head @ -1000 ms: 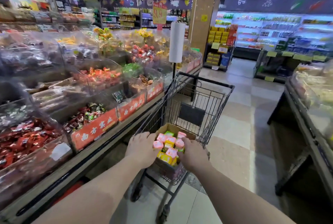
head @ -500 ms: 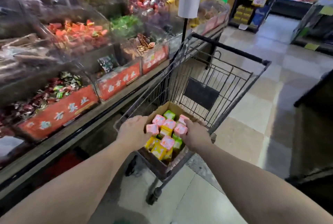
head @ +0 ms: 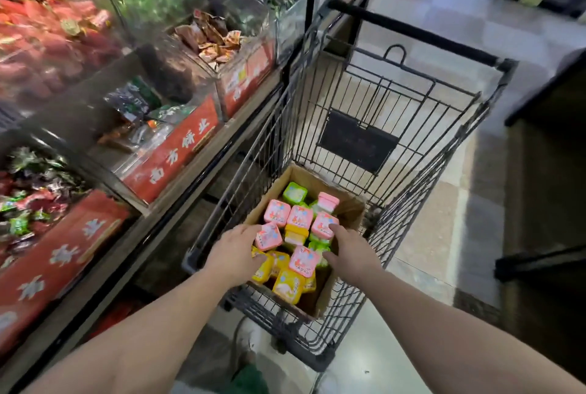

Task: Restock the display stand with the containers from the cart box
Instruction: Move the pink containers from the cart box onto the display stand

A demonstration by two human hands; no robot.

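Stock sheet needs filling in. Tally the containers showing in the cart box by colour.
Pink square-lidded plastic containers: 6
Yellow square plastic containers: at least 4, partly covered
Green square-lidded plastic containers: at least 3, two mostly hidden
Total showing in the brown cardboard box: at least 13; any lower layers cannot be seen.

Pink, yellow, green lidded containers (head: 299, 215) jumbled in open cardboard box (head: 348, 203) (inside the wire cart (head: 412, 152)).
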